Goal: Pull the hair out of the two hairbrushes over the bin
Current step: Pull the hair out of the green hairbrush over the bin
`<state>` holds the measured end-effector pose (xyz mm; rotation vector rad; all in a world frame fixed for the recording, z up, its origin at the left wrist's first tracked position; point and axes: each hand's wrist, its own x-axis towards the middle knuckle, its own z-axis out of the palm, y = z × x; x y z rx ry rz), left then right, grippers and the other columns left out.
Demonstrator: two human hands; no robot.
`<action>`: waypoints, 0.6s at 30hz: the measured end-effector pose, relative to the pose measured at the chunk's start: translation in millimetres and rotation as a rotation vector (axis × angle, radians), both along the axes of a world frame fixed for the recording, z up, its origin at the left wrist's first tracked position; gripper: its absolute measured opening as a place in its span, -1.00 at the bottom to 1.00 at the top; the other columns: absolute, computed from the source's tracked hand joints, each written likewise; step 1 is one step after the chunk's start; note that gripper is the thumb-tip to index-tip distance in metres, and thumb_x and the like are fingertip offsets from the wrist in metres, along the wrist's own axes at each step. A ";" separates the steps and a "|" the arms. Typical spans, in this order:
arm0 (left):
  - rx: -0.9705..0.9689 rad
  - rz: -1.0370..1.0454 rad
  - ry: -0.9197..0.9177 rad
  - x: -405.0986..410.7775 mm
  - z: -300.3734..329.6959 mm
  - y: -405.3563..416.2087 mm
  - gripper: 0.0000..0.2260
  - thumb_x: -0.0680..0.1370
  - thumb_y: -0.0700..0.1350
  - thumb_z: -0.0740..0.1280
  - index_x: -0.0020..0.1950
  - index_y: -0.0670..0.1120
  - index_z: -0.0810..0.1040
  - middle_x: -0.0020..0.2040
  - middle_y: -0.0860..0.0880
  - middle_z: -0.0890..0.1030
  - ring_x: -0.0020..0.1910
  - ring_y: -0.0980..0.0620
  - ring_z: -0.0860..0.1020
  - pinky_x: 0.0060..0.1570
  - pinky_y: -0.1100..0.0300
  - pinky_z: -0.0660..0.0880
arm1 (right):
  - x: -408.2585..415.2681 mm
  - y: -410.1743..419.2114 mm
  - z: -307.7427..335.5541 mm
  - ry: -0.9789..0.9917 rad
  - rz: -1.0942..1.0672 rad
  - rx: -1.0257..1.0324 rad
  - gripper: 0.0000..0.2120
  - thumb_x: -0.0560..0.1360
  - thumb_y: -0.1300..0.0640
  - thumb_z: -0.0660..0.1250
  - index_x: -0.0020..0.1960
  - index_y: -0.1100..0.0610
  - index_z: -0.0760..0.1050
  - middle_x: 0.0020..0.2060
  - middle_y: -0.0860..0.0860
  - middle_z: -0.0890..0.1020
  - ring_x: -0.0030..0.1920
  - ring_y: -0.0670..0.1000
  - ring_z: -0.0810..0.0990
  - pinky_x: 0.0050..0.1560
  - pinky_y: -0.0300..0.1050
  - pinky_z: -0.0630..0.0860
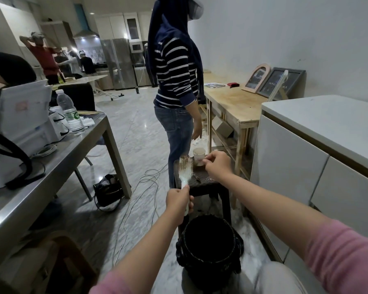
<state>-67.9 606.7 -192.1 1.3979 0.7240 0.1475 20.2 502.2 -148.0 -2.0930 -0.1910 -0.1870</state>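
A white hairbrush (184,169) with brown hair tangled in its bristles stands upright in front of me, its handle gripped by my left hand (179,200). My right hand (217,164) hovers just right of the brush head, fingertips pinched together; whether hair is between them I cannot tell. A black bin (208,245) lined with a dark bag sits on the floor below and nearer to me than the brush. On the dark stool (202,181) behind the brush lies a small dark object, possibly the other brush, too unclear to name.
A cup (199,156) stands on the stool. A person in a striped top (174,81) stands just behind it. A grey table (51,164) is at left, white cabinets (306,166) at right, a wooden bench (234,102) beyond. Cables (140,187) and a black bag (108,190) lie on the floor.
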 end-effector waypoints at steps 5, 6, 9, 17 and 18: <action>-0.093 0.135 0.026 0.7 -2.6 8.3 -0.82 0.59 -0.18 0.20 -0.16 -0.25 0.41 -0.38 -0.13 0.45 -0.55 0.03 0.33 -0.60 0.29 0.30 | 2.4 -9.0 2.8 0.029 -0.066 0.108 -0.89 0.49 0.23 0.35 -0.11 0.27 0.61 -0.16 0.08 0.63 -0.11 0.00 0.54 -0.09 -0.18 0.39; -0.123 0.184 0.029 -0.1 -4.4 12.8 -0.84 0.58 -0.20 0.18 -0.12 -0.27 0.43 -0.36 -0.13 0.45 -0.52 0.02 0.34 -0.59 0.28 0.32 | 3.7 -12.8 3.5 0.033 -0.092 0.128 -0.90 0.48 0.24 0.35 -0.11 0.27 0.60 -0.15 0.08 0.63 -0.11 0.01 0.55 -0.08 -0.16 0.43; -0.150 0.304 0.045 -2.8 -14.6 30.9 -0.79 0.54 -0.28 0.15 0.11 -0.29 0.48 -0.36 -0.14 0.46 -0.49 0.01 0.37 -0.60 0.29 0.36 | 9.2 -27.0 4.4 0.034 -0.177 0.182 -0.94 0.47 0.26 0.36 -0.17 0.22 0.59 -0.18 0.08 0.63 -0.08 0.05 0.59 0.00 -0.08 0.52; -0.082 0.397 0.076 -9.3 -19.5 49.4 -0.90 0.56 -0.29 0.14 -0.02 -0.27 0.42 -0.40 -0.13 0.39 -0.50 0.00 0.31 -0.51 0.18 0.33 | 15.0 -47.8 -4.1 0.085 -0.234 0.137 -0.85 0.48 0.34 0.31 -0.02 0.24 0.65 0.02 0.16 0.67 0.10 0.12 0.60 0.11 -0.13 0.48; -0.084 0.387 0.073 -8.9 -19.1 49.0 -0.89 0.57 -0.26 0.15 -0.03 -0.28 0.43 -0.40 -0.13 0.39 -0.50 0.00 0.32 -0.51 0.18 0.33 | 14.0 -46.9 -5.3 0.095 -0.230 0.115 -0.83 0.48 0.35 0.31 -0.01 0.24 0.65 0.05 0.15 0.67 0.13 0.12 0.59 0.11 -0.14 0.46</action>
